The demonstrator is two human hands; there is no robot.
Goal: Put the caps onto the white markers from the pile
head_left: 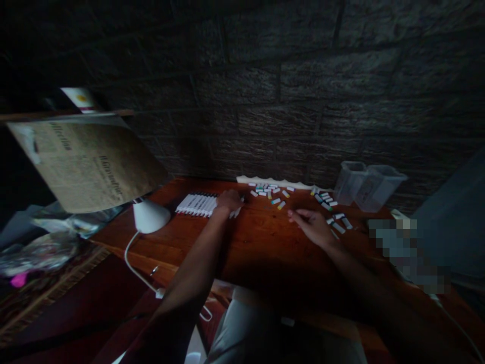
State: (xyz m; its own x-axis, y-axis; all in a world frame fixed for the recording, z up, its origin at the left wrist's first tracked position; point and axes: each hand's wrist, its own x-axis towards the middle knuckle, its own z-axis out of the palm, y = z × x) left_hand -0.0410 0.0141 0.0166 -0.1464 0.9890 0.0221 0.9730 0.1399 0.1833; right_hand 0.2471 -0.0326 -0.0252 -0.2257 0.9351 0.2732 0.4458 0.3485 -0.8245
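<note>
A row of white marker pens [197, 205] with printed labels lies side by side on the wooden table. My left hand [228, 201] rests over the right end of this row; its fingertips are hidden, so I cannot see what it grips. To the right, my right hand [314, 226] hovers low over the table with thumb and fingers drawn together. Anything between those fingertips is too small or dark to name. Short white pieces with coloured ends [270, 194] lie scattered beyond and between the hands. More of them [338, 227] lie close beside my right hand.
Two clear plastic containers [373, 187] stand at the back right. A lamp with a paper shade [87, 162] and white base [150, 216] stands on the left. A white wavy-edged strip [276, 182] runs along the brick wall [257, 101]. A blurred-out object [407, 255] lies at the right.
</note>
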